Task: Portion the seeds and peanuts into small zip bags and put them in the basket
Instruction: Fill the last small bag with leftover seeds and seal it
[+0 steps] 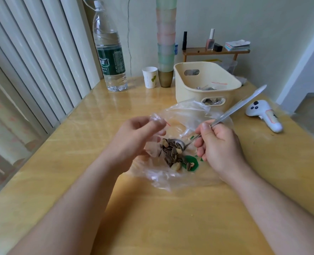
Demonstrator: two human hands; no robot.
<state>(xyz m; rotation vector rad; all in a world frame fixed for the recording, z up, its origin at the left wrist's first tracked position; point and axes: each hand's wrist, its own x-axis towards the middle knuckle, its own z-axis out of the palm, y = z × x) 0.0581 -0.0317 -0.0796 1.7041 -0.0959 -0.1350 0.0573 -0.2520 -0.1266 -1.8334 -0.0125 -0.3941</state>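
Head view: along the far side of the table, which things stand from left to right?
Water bottle → paper cup → gold cup under the tall stack of cups → cream basket → white controller, which lies nearer than the others.

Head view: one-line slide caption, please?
Right hand spoons sunflower seeds and peanuts into a zip bag the left hand holds open.
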